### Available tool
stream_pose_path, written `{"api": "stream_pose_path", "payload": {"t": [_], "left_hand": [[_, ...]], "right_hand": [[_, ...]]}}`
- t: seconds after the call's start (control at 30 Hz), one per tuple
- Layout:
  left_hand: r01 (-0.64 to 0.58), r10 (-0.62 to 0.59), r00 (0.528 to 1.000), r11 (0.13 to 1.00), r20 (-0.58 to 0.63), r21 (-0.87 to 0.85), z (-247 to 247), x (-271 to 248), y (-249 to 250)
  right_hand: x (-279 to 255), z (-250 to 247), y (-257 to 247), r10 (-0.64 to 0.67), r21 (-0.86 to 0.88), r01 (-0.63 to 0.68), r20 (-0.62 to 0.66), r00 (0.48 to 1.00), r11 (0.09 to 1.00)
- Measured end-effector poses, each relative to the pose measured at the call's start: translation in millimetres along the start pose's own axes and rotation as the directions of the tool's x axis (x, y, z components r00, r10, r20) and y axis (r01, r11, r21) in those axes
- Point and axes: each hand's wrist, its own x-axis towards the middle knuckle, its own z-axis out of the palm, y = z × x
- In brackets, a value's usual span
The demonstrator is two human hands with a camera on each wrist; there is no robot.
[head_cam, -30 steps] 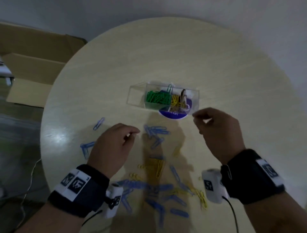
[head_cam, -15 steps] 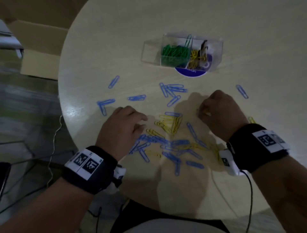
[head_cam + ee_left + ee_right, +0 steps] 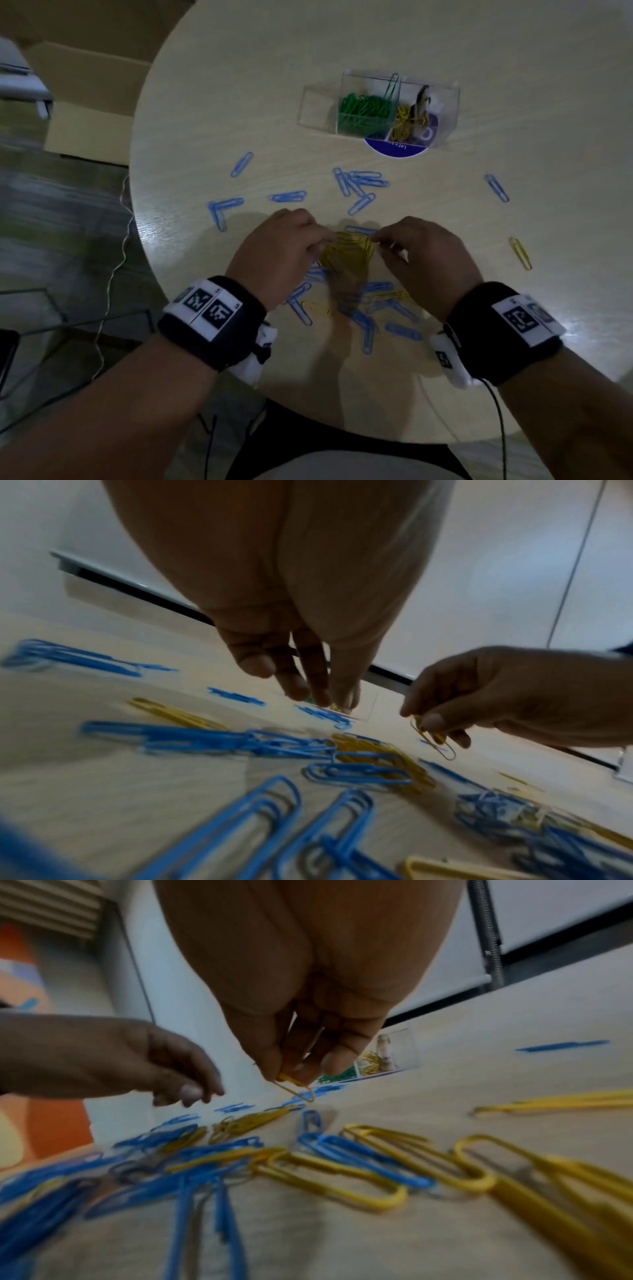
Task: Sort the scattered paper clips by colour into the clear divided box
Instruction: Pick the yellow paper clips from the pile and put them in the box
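The clear divided box [image 3: 445,102] stands at the far side of the round table [image 3: 239,68]. Green clips [image 3: 364,109] fill its middle compartment, yellow clips [image 3: 406,123] lie in the right one, and the left one looks empty. Blue clips [image 3: 359,181] and yellow clips are scattered in front of it. A heap of yellow clips [image 3: 349,246] lies between my hands. My right hand [image 3: 376,240] pinches one yellow clip [image 3: 433,741] just above the table [image 3: 296,1089]. My left hand [image 3: 320,241] reaches down with fairly straight fingers [image 3: 318,693] to the heap.
A purple round disc [image 3: 397,150] lies under the box. A lone yellow clip [image 3: 520,253] and a blue clip [image 3: 496,188] lie to the right. Mixed clips [image 3: 370,318] lie between my wrists. A cardboard box [image 3: 85,85] and cables sit on the floor, left.
Both hands have moved inward and now meet over the yellow heap. My right hand has picked up one yellow clip. The head view has tilted down towards me.
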Motion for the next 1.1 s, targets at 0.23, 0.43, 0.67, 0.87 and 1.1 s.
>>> {"api": "stream_pose_path", "payload": {"t": [0.23,0.43,0.67,0.87,1.1], "left_hand": [[-0.036,0.031,0.999,0.989,0.035,0.145,8,15,-4],[0.090,-0.078,0.990,0.992,-0.121,0.094,-2,5,-13],[0.046,-0.048,0.997,0.998,0.055,0.046,11,-45,-7],[0.051,-0.050,0.998,0.998,-0.045,0.025,3,-63,-11],[-0.169,0.171,0.985,0.980,-0.013,0.106,8,-20,-5]], "right_hand": [[19,13,10,0.063,-0.138,-0.050,0.087,0.994,0.989],[21,-2,23,0.177,-0.060,-0.178,-0.014,0.984,0.982],[13,1,8,0.010,0.073,-0.013,0.042,0.999,0.997],[14,8,5,0.003,0.024,-0.003,-0.005,1.000,1.000],[28,11,6,-0.073,-0.095,0.076,0.034,0.997,0.993]]}}
